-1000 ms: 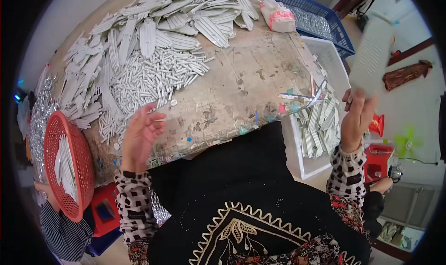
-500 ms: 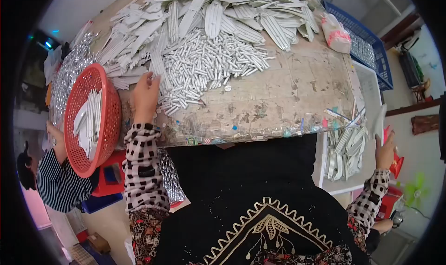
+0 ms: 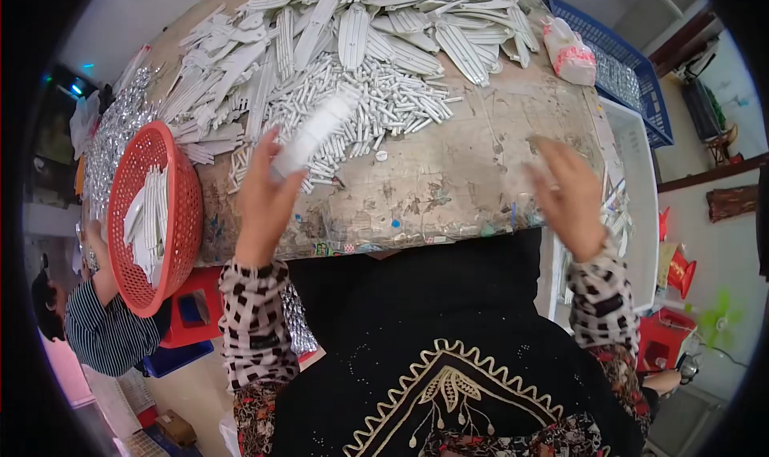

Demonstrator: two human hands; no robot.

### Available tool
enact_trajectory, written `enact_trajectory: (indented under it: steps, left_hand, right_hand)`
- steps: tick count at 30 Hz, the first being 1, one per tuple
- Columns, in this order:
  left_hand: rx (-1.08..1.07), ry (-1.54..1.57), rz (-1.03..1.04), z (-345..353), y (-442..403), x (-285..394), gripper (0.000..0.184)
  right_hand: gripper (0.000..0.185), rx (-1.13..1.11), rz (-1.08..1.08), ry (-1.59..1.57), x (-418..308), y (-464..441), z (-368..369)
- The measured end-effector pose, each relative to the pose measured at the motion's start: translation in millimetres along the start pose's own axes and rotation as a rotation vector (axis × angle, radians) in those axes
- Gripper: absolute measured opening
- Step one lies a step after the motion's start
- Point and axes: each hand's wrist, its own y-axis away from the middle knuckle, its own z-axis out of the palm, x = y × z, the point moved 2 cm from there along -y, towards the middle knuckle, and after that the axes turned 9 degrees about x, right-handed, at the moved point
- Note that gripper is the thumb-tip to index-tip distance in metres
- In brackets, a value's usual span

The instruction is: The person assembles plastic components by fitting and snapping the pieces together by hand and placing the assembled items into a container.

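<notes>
My left hand [image 3: 268, 197] grips the lower end of a long flat white plastic piece [image 3: 316, 132], blurred by motion, tilted up and to the right. Below and beyond it lies a heap of short white-silver rods [image 3: 408, 100]. A larger pile of similar flat white pieces [image 3: 352, 36] spreads behind the rods. My right hand [image 3: 567, 193] hangs over the right front of the table [image 3: 456, 161], fingers apart and curved, with nothing seen in it. Beneath my right forearm is a white bin [image 3: 641, 257] holding more white pieces, partly hidden.
A red basket [image 3: 188, 209] with white pieces stands at the table's left edge. Behind it lies shiny silver material [image 3: 120, 128]. A blue crate [image 3: 661, 112] and a white-and-pink bag [image 3: 570, 52] are at the back right. Another person's striped sleeve [image 3: 108, 325] is at left.
My left hand has picked up a flat white piece and turned toward the middle. My right hand has come from the bin's right side, where a white piece showed by it, to over the table.
</notes>
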Motion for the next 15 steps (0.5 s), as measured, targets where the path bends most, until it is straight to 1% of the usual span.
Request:
enact_trajectory:
  steps: [2, 3, 4, 5, 6, 7, 8, 9, 10, 11, 12, 13, 14, 15]
  left_hand:
    - [-0.266, 0.104, 0.128, -4.7, 18.1, 40.3, 0.066]
    - [-0.265, 0.099, 0.119, -8.9, 22.1, 53.8, 0.066]
    - [-0.33, 0.037, 0.282, -12.1, 24.5, 68.7, 0.068]
    - [-0.393, -0.027, 0.446, -13.8, 26.4, 76.1, 0.07]
    - [-0.385, -0.033, 0.447, -15.2, 28.0, 74.5, 0.07]
    - [-0.315, 0.032, 0.482, -18.2, 27.3, 74.8, 0.072]
    - [-0.243, 0.098, 0.516, -21.3, 26.0, 74.3, 0.074]
    - [-0.118, 0.145, 0.397, -22.2, 27.8, 63.8, 0.075]
    - [-0.111, 0.144, 0.393, -18.2, 29.2, 58.0, 0.075]
    - [-0.079, 0.444, 0.14, -13.9, 29.0, 49.6, 0.076]
    - [-0.052, 0.742, -0.12, -6.3, 30.3, 40.4, 0.078]
    - [-0.176, 0.951, -0.218, 7.5, 34.4, 32.3, 0.081]
    - [-0.181, 0.961, -0.215, 17.3, 39.0, 30.3, 0.081]
    - [-0.275, 1.2, -0.36, 29.4, 46.6, 32.3, 0.082]
  right_hand:
    - [0.06, -0.051, -0.211, -0.071, -49.1, -24.1, 21.4]
    - [0.064, -0.05, -0.327, -0.07, -69.0, -33.3, 33.7]
    - [0.069, -0.045, -0.442, -0.071, -83.8, -40.6, 43.2]
    - [0.069, -0.044, -0.445, -0.079, -89.6, -43.1, 53.5]
    - [0.068, -0.284, -0.403, -0.168, -92.5, -38.6, 71.7]
    - [0.068, -0.528, -0.355, -0.255, -93.2, -34.2, 86.1]
    - [0.068, -0.528, -0.362, -0.256, -93.7, -31.1, 91.8]
    - [0.065, -0.452, -0.252, -0.368, -93.1, -28.0, 93.9]
    - [0.062, -0.375, -0.141, -0.476, -92.2, -25.4, 95.5]
    - [0.062, -0.374, -0.145, -0.472, -94.1, -20.8, 97.6]
    - [0.059, -0.351, -0.057, -0.531, -94.8, -15.8, 98.2]
    - [0.057, -0.328, 0.034, -0.589, -94.3, -11.1, 99.2]
    - [0.057, -0.326, 0.036, -0.578, -95.0, -9.0, 99.6]
    - [0.055, -0.334, 0.03, -0.644, -97.0, -7.8, 100.3]
